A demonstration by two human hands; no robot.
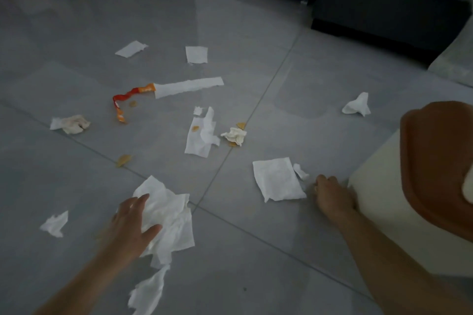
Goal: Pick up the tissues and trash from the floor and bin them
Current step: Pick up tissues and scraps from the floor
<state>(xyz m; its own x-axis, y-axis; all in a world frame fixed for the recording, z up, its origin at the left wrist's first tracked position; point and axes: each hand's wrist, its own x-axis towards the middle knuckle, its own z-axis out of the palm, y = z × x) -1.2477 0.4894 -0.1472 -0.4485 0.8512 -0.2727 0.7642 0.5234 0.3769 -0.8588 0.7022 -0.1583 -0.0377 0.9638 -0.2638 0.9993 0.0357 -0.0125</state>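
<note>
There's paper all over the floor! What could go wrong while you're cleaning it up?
The left hand is grabbing a big crumpled tissue that looks torn, so a piece might rip off and stay on the floor. The small yellow crumbs are easy to miss or crush underfoot on the shiny tiles. The bin has its brown lid on, so the tissues might not go in until it's opened.

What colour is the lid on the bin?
Reddish brown lid, on a cream bin; head view.
</note>
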